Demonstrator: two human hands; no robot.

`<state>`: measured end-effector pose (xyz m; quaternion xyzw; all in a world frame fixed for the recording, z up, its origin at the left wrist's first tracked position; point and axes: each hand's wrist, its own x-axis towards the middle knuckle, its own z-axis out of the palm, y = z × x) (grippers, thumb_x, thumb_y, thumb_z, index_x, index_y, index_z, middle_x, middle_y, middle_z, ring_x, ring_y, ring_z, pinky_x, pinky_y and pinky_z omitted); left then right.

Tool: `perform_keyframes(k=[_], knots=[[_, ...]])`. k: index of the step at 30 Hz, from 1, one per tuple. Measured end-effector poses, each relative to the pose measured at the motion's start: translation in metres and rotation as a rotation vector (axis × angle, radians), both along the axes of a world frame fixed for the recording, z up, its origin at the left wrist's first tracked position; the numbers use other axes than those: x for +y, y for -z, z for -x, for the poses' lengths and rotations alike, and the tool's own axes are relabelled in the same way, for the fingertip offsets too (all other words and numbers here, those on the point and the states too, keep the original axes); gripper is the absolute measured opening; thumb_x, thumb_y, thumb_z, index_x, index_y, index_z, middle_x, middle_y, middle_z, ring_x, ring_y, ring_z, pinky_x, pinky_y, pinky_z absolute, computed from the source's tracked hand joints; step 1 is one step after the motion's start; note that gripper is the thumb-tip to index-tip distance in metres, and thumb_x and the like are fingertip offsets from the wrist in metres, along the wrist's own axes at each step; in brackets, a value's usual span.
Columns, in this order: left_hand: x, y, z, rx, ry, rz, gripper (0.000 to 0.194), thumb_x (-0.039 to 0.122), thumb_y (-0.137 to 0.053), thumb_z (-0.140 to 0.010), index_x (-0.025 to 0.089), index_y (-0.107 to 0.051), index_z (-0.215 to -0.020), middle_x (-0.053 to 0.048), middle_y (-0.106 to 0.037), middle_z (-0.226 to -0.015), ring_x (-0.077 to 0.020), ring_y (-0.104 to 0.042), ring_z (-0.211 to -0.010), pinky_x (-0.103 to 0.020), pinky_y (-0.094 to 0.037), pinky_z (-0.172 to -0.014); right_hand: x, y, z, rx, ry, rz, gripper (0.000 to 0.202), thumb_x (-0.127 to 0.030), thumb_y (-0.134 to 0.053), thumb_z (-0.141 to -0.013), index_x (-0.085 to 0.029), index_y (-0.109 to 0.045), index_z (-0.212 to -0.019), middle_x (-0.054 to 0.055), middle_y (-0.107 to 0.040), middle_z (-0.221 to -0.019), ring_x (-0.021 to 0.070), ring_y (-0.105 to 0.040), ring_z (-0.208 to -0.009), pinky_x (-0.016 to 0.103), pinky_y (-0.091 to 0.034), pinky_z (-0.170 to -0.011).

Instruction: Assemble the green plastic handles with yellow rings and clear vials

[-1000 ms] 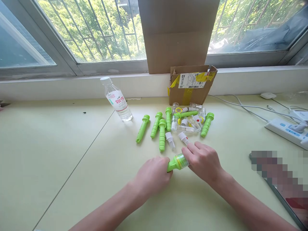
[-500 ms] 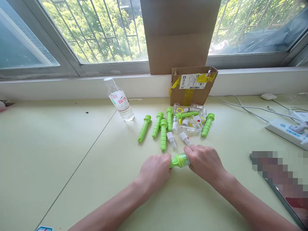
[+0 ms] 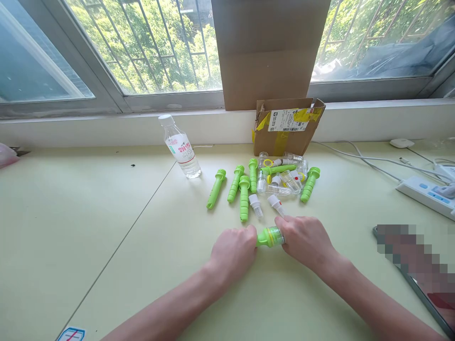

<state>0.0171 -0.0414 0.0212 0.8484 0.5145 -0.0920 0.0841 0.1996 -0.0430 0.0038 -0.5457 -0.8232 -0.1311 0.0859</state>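
My left hand (image 3: pixel 235 248) is wrapped round a green plastic handle (image 3: pixel 262 239), whose threaded head shows beyond the fist. On that head sits a clear ribbed tube (image 3: pixel 279 236) with a yellow ring, and my right hand (image 3: pixel 304 237) is closed round the tube's far end. Most of both parts is hidden in the fists. Just beyond my hands lie two white-capped mesh pieces (image 3: pixel 256 206). Several loose green handles (image 3: pixel 244 199) lie behind them, beside a heap of clear tubes (image 3: pixel 292 182) and yellow rings (image 3: pixel 268 163).
A cardboard box (image 3: pixel 284 137) with a label stands by the sill, behind the heap. To its left stands a water bottle (image 3: pixel 182 151). On the right are a white power strip (image 3: pixel 424 194), cables (image 3: pixel 377 161) and a phone (image 3: pixel 412 279). A seam crosses the table (image 3: pixel 159 265).
The view has shifted slightly, so everything appears a little further right. Both hands keep their grip on the green handle and clear tube, with no clear change in the pieces between them.
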Motion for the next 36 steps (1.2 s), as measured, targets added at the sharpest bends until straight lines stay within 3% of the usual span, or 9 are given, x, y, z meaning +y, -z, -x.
perform_keyframes(k=[8,14,17,21,24,28,32,36], knots=[[0.004,0.004,0.001,0.051,0.013,-0.090,0.023,0.002,-0.037,-0.081,0.014,-0.057,-0.085,-0.011,-0.064,-0.068,-0.0250,-0.067,-0.064,-0.029,-0.046,-0.054,0.007,0.011,0.000,0.064,-0.035,-0.111,0.020,-0.001,-0.048,-0.053,-0.018,-0.050,-0.062,0.000,-0.057,-0.055,0.0108,-0.044,-0.045,0.028,-0.011,-0.047],[0.004,0.004,0.005,0.067,0.026,-0.245,0.030,0.000,-0.033,-0.083,0.014,-0.058,-0.089,-0.011,-0.062,-0.073,-0.0234,-0.065,-0.068,-0.027,-0.043,-0.055,0.012,0.015,0.000,0.221,-0.081,-0.210,0.018,0.000,-0.049,-0.064,-0.018,-0.054,-0.068,0.000,-0.058,-0.065,0.0131,-0.051,-0.060,0.027,-0.022,-0.049],[0.003,0.003,0.006,0.051,0.009,-0.286,0.027,0.006,-0.034,-0.085,0.015,-0.059,-0.092,-0.011,-0.062,-0.074,-0.0237,-0.063,-0.070,-0.028,-0.042,-0.057,0.013,0.013,-0.001,0.291,-0.097,-0.306,0.028,0.001,-0.048,-0.068,-0.017,-0.061,-0.086,0.001,-0.061,-0.073,0.0144,-0.055,-0.068,0.024,-0.030,-0.053],[0.007,0.003,0.007,-0.014,0.032,-0.422,0.030,0.017,-0.032,-0.092,0.017,-0.057,-0.109,-0.011,-0.062,-0.078,-0.0244,-0.061,-0.074,-0.031,-0.042,-0.061,0.013,0.013,-0.001,0.403,-0.068,-0.419,0.042,-0.002,-0.051,-0.074,-0.019,-0.057,-0.111,0.005,-0.062,-0.093,0.0164,-0.060,-0.081,0.022,-0.039,-0.056],[0.012,0.005,0.010,-0.083,0.108,-0.528,0.034,0.015,-0.031,-0.093,0.020,-0.050,-0.121,-0.010,-0.064,-0.090,-0.0231,-0.061,-0.079,-0.030,-0.042,-0.062,0.013,0.014,-0.001,0.506,-0.029,-0.434,0.045,-0.008,-0.052,-0.077,-0.019,-0.050,-0.121,0.009,-0.057,-0.106,0.0169,-0.062,-0.084,0.021,-0.043,-0.052],[0.021,0.011,0.016,-0.156,0.188,-0.631,0.035,0.010,-0.034,-0.091,0.022,-0.046,-0.122,-0.009,-0.065,-0.099,-0.0213,-0.062,-0.080,-0.027,-0.041,-0.060,0.014,0.018,0.000,0.647,0.026,-0.413,0.051,-0.018,-0.054,-0.082,-0.022,-0.040,-0.130,0.013,-0.051,-0.114,0.0214,-0.062,-0.091,0.023,-0.049,-0.048],[0.036,0.014,0.027,-0.223,0.073,-0.745,0.031,0.011,-0.039,-0.089,0.021,-0.045,-0.118,-0.008,-0.066,-0.094,-0.0218,-0.064,-0.080,-0.026,-0.037,-0.053,0.014,0.021,0.001,0.725,0.031,-0.354,0.054,-0.022,-0.055,-0.084,-0.025,-0.035,-0.134,0.013,-0.048,-0.116,0.0197,-0.061,-0.087,0.024,-0.051,-0.045],[0.059,0.012,0.047,-0.245,-0.233,-0.775,0.030,0.024,-0.048,-0.090,0.022,-0.040,-0.119,-0.007,-0.066,-0.100,-0.0218,-0.065,-0.072,-0.026,-0.030,-0.046,0.013,0.021,0.002,0.730,0.041,-0.293,0.055,-0.019,-0.054,-0.083,-0.026,-0.034,-0.134,0.011,-0.046,-0.117,0.0163,-0.061,-0.081,0.025,-0.054,-0.047]])
